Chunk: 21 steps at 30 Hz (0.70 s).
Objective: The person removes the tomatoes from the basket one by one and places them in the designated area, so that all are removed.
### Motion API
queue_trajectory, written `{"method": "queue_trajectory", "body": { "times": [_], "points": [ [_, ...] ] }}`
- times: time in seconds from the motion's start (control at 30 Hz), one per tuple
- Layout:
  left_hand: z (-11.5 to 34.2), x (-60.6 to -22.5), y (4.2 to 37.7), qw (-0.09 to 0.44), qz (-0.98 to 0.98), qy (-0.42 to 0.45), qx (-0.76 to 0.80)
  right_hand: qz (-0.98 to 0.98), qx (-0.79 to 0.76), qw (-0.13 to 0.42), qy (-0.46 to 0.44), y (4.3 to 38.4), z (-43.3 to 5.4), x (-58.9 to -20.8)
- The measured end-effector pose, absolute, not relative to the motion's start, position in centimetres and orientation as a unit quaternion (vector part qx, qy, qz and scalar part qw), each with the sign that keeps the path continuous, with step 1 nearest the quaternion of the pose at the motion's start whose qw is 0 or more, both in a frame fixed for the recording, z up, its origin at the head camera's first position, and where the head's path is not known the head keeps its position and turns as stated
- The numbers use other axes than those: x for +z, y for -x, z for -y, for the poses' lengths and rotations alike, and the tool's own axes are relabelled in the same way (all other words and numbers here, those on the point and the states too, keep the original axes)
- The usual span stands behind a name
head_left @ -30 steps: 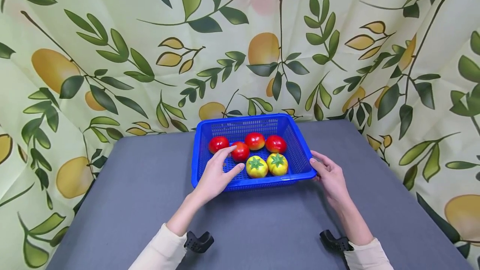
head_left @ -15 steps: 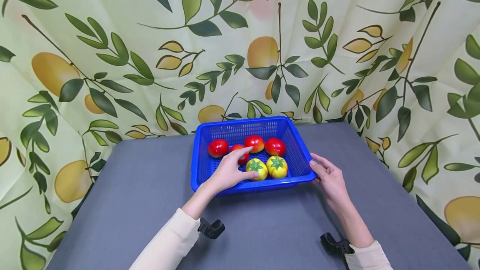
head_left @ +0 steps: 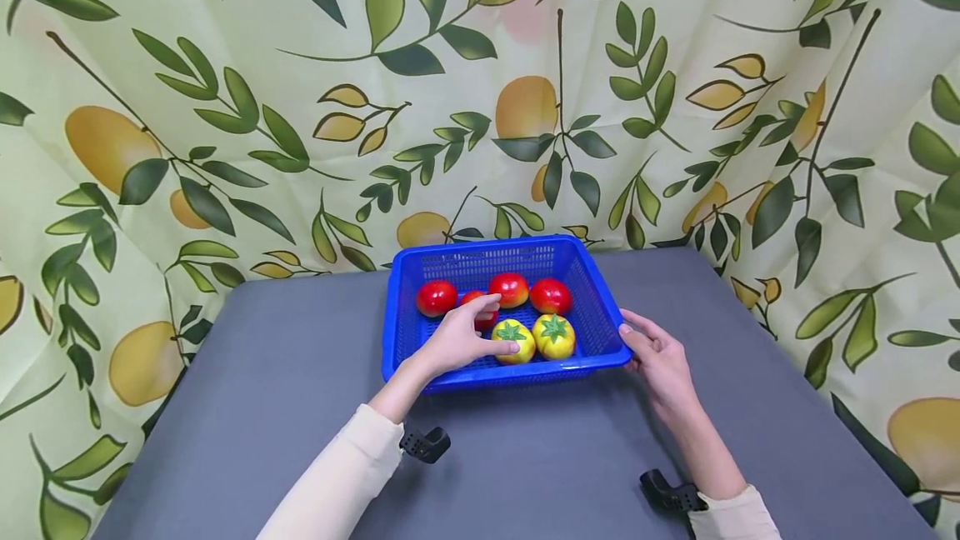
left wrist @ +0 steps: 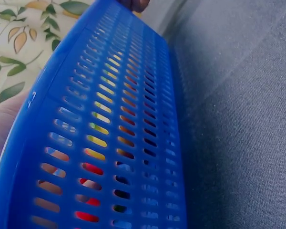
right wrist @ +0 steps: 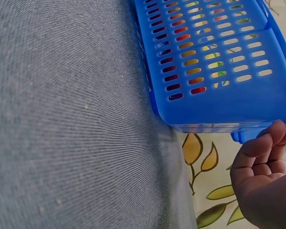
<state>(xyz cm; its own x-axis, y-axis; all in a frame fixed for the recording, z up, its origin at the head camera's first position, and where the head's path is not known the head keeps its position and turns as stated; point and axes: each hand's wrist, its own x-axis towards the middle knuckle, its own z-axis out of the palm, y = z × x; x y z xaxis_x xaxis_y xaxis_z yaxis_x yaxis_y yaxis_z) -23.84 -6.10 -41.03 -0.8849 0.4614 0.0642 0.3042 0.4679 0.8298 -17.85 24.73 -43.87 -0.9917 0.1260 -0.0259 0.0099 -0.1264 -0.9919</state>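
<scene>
A blue plastic basket [head_left: 397, 340] with slotted walls stands on the table and holds several glossy tomatoes. Red tomatoes [head_left: 551, 296] lie towards its back and left. Two yellow ones with green star-shaped tops, such as the right yellow tomato [head_left: 555, 335], sit near the front wall. My left hand [head_left: 459, 342] reaches over the front rim, thumb and fingers spread in a C. Its thumb overlaps the left yellow tomato [head_left: 516, 333]; its fingers partly cover a red tomato [head_left: 487, 317]. My right hand [head_left: 660, 361] grips the basket's front right corner, thumb on the rim.
The grey cloth-covered table [head_left: 262, 373] extends to both sides and in front of the basket. Behind it hangs a curtain [head_left: 450, 173] printed with leaves and fruit. Black wrist mounts [head_left: 426, 445] stick out from both sleeves.
My left hand has moved right and further over the basket, from beside the red tomato to above it and the left yellow one. It barely moves over the last half second. The right hand stays put.
</scene>
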Motion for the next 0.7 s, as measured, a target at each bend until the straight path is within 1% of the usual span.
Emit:
{"method": "queue_trajectory", "body": {
  "times": [0.13,0.27,0.47,0.7],
  "points": [
    [6.3,-41.1,24.0,0.096,-0.847,-0.233,0.469,0.654,0.753,0.047,0.051,18.0,-24.5,-44.0],
    [6.3,-41.3,24.1,0.109,-0.839,-0.238,0.477,0.657,0.751,0.044,0.055,17.9,-24.4,-44.0],
    [6.2,-42.1,24.5,0.128,-0.852,-0.248,0.444,0.661,0.746,0.046,0.061,17.8,-24.3,-44.2],
    [5.9,-42.3,25.1,0.12,-0.862,-0.268,0.413,0.667,0.74,0.061,0.06,18.1,-24.1,-44.2]
  ]
}}
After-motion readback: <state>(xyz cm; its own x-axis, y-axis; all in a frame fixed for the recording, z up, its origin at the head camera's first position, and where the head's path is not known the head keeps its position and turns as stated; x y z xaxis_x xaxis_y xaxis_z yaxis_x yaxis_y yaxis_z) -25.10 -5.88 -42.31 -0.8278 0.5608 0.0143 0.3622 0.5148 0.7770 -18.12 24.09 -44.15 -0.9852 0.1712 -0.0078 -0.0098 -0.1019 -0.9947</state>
